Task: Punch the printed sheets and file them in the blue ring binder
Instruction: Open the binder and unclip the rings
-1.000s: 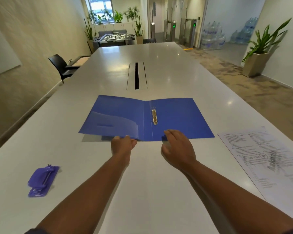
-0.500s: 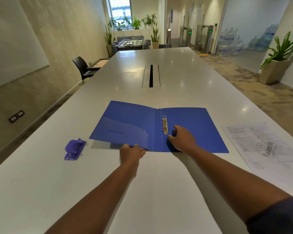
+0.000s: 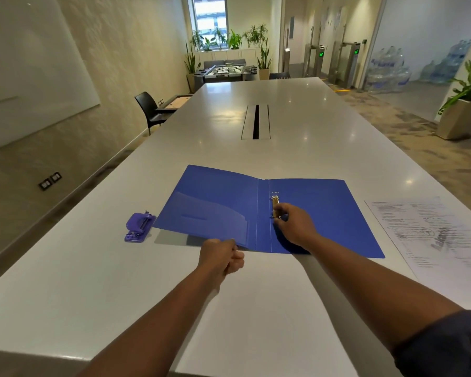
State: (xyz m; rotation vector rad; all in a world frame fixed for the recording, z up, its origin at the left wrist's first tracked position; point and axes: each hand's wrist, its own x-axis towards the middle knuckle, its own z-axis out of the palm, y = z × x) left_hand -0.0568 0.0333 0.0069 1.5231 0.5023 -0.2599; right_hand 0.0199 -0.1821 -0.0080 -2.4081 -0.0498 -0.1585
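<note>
The blue ring binder (image 3: 324,213) lies open and flat on the white table (image 3: 297,153) in front of me. Its gold ring mechanism (image 3: 275,201) runs beside the spine. My right hand (image 3: 295,227) reaches over the right cover and pinches the near end of that mechanism. My left hand (image 3: 220,257) is curled at the near edge of the left cover and holds it there. The printed sheets (image 3: 433,235) lie to the right of the binder. A purple hole punch (image 3: 139,227) sits just left of it.
A cable slot (image 3: 256,122) is set into the table beyond the binder. A black chair (image 3: 150,110) stands by the left wall. A potted plant (image 3: 462,118) stands on the floor at the right. The table's left edge runs close to the punch.
My right hand has moved from the binder's near edge up to the ring mechanism and taken hold of it. My left hand has stayed at the left cover's near edge.
</note>
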